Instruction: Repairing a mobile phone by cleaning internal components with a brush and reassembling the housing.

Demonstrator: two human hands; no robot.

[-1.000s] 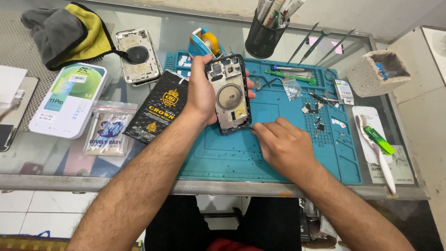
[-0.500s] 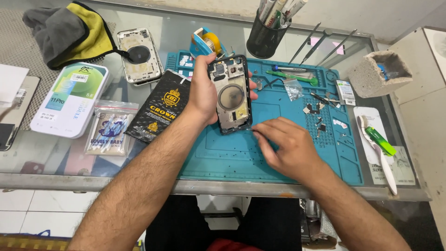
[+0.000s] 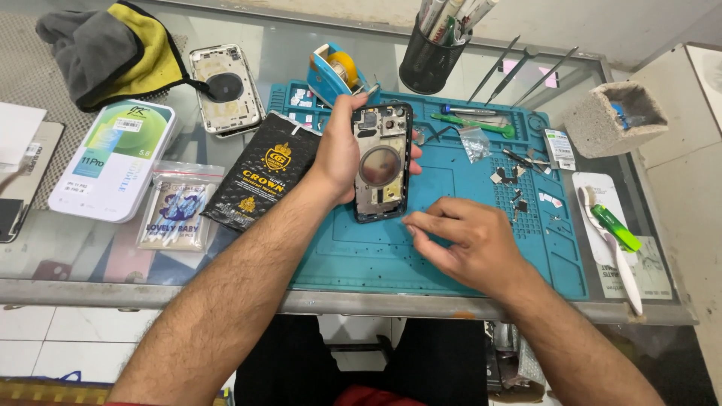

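My left hand grips an opened phone housing by its left edge, holding it tilted above the teal repair mat, its round coil and bare frame facing me. My right hand rests on the mat just below and right of the housing, fingertips pinched together near its lower right corner; whether something tiny is between them I cannot tell. Small screws and parts lie scattered on the mat to the right.
A second phone housing, a grey-yellow cloth, a white box, a swab packet and a black pouch lie left. A tape dispenser, tool cup, tweezers, concrete block and toothbrush stand behind and right.
My right hand has slid slightly left across the mat, fingertips now pinched close to the housing's lower corner. My left hand keeps holding the housing in about the same place.
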